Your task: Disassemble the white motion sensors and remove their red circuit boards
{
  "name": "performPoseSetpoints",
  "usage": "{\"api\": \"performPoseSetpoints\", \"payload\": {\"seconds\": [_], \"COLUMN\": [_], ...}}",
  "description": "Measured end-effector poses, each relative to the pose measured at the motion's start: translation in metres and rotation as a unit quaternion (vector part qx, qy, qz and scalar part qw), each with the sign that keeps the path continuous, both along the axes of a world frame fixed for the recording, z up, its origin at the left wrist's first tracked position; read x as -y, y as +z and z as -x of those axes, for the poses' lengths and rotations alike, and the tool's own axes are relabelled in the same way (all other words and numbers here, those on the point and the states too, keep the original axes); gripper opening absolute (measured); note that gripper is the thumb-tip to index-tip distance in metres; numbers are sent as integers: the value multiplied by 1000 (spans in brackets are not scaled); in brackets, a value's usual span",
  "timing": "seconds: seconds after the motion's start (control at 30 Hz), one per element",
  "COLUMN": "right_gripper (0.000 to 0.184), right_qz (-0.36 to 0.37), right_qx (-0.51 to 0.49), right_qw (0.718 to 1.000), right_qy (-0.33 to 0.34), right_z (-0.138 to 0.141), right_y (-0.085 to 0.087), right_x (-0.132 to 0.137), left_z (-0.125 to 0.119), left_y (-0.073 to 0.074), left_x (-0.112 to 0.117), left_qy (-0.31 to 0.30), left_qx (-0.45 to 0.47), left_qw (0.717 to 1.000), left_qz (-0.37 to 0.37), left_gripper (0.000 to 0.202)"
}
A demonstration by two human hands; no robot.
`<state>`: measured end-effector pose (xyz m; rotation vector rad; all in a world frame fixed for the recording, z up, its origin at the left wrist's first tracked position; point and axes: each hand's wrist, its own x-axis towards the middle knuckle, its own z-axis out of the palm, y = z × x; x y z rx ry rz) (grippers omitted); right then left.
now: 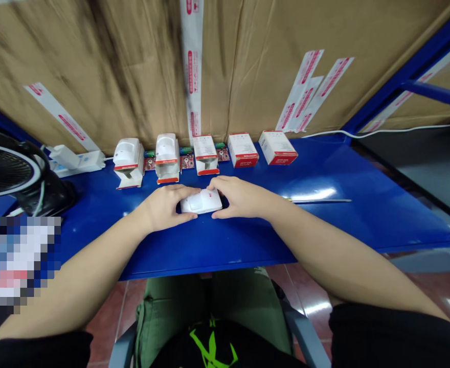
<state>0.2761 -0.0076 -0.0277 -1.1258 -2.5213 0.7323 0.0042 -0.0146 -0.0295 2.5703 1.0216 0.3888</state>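
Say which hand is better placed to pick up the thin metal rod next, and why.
Right, probably: the thin metal rod lies on that side, nearer the right hand; the left hand would have to cross over. Both hold the white device, so the right would first let go.

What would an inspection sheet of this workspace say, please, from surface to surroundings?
Surface: blue table, glossy.
Work items: one white device in hand; five boxes behind, two topped with similar devices.
Clutter: black fan at left, thin metal rod at right.
Hands: left hand and right hand grip the device's opposite ends.
Cables: power strip at left; white cable at back right.
Surroundings: taped cardboard wall behind.
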Motion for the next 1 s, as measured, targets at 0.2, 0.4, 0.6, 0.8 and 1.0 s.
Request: {"api": "performPoseSetpoints", "payload": {"seconds": [0.2, 0.4, 0.6, 0.8, 1.0], "right_gripper": [41, 45, 44, 45, 49], "right_qz": [26, 40, 5, 28, 61], "right_qx": [-48, -37, -40, -42, -44], "right_qw": [998, 998, 999, 998, 997], "right_qy": [35, 31, 30, 25, 8], "right_z": [-11, -9, -9, -7, -6], "right_y": [-3, -1, -1, -1, 1], "right_x": [-8, -8, -8, -9, -8], "left_z": [1, 2, 3, 4, 6], "left_y": [-1, 2, -1, -2, 1], "left_x": [1, 2, 0, -2, -4], "left_qy": [6, 0, -7, -5, -10], "left_qx": [-33, -36, -25, -11, 2], "left_qw": [999, 999, 999, 1000, 1000], "left_qz": [-22, -38, -40, -22, -13], "left_gripper": [57, 54, 54, 53, 53]}}
